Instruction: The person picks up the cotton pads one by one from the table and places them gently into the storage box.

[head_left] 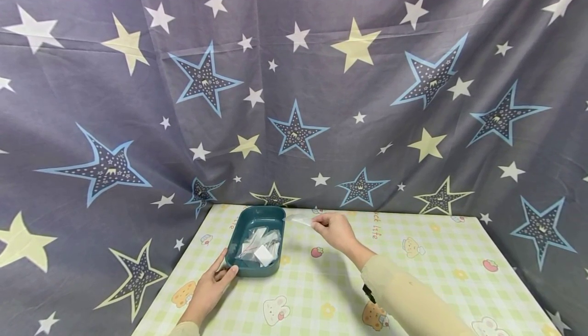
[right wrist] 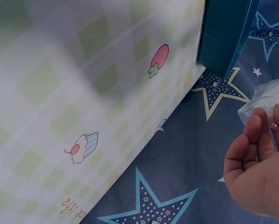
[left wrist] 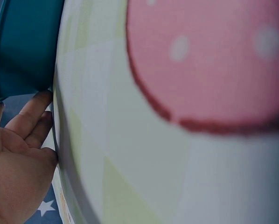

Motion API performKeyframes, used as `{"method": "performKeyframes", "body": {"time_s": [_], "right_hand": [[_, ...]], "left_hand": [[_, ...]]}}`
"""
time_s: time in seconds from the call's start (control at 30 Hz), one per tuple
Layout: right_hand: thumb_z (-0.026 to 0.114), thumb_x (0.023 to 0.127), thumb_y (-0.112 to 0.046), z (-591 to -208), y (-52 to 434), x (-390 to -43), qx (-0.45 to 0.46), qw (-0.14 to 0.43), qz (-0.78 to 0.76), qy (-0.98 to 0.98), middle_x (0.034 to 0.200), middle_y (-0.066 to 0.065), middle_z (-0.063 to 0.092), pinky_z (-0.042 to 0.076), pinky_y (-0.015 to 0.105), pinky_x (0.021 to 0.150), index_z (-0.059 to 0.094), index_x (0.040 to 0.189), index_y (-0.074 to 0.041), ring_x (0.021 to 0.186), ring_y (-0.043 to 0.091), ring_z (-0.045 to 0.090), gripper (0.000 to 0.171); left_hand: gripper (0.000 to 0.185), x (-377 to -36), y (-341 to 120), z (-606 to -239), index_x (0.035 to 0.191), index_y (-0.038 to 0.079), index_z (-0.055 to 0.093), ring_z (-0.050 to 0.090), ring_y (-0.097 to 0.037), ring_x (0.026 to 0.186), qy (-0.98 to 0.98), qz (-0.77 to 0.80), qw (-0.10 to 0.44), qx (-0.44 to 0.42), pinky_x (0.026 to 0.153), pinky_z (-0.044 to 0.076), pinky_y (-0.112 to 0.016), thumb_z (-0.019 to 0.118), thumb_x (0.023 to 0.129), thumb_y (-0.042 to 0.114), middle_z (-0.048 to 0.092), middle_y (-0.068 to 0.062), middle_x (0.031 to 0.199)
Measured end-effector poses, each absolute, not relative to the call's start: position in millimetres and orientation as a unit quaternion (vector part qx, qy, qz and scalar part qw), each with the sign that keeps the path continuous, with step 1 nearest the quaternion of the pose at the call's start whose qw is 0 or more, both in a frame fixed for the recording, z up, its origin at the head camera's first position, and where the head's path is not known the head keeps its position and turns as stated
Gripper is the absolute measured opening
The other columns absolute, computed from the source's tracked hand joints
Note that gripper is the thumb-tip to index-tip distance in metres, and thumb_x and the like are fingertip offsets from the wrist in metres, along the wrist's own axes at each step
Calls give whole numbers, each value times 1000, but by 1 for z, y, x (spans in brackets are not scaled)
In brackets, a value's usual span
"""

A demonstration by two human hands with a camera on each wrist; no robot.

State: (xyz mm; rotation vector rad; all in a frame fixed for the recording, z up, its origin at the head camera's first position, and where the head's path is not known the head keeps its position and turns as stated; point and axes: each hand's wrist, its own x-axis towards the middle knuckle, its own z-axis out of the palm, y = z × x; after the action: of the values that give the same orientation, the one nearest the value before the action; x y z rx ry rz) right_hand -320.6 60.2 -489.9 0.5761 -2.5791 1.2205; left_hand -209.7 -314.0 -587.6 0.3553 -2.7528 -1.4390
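A dark green plastic bin [head_left: 257, 271] stands on the table, with clear plastic bags [head_left: 248, 250] and white pieces lying at its near end. My left hand [head_left: 212, 286] holds the bin's near left corner, thumb on the near wall and fingers along the left side. In the left wrist view, fingers [left wrist: 31, 112] reach the bin's base close to the tabletop. My right hand [head_left: 336, 230] pinches a small clear plastic bag [right wrist: 265, 100] between thumb and forefinger. It is raised just right of the bin's far right rim, and something white shows inside.
A checked tablecloth [head_left: 331, 290] with cartoon prints covers the table. Behind its far edge hangs a dark grey curtain [head_left: 321, 86] patterned with stars. Something black [head_left: 369, 293] shows under my right sleeve.
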Motion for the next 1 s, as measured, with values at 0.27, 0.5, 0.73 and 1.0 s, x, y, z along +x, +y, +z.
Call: {"method": "performKeyframes", "body": {"time_s": [0.27, 0.5, 0.73, 1.0], "right_hand": [[77, 100, -18, -487, 46, -319, 200, 98, 421, -879, 99, 2, 84, 60, 28, 73, 87, 104, -14, 81, 11, 74, 11], [76, 101, -20, -488, 32, -315, 215, 86, 421, -877, 101, 1, 84, 59, 27, 72, 86, 106, -15, 82, 11, 73, 13], [76, 101, -22, -491, 19, -310, 224, 69, 416, -879, 102, 0, 84, 61, 25, 74, 86, 109, -17, 88, 10, 75, 14], [75, 102, -21, -491, 5, -305, 257, 76, 397, -878, 100, 2, 84, 58, 24, 71, 86, 105, -14, 83, 10, 75, 13]], "left_hand": [[90, -211, -313, -587, 172, 34, 25, 56, -41, 145, -881, -460, 7, 113, 116, 51, -59, 61, 99, 71, 51, -29, 159], [89, -211, -314, -588, 172, 35, 25, 56, -41, 146, -881, -458, 6, 120, 116, 51, -58, 62, 99, 70, 51, -28, 159], [88, -210, -313, -588, 172, 35, 25, 56, -41, 146, -882, -456, 7, 121, 115, 53, -57, 62, 100, 70, 50, -28, 160], [90, -209, -311, -586, 172, 33, 25, 56, -43, 145, -884, -452, 15, 115, 115, 52, -58, 62, 99, 70, 47, -30, 161]]}}
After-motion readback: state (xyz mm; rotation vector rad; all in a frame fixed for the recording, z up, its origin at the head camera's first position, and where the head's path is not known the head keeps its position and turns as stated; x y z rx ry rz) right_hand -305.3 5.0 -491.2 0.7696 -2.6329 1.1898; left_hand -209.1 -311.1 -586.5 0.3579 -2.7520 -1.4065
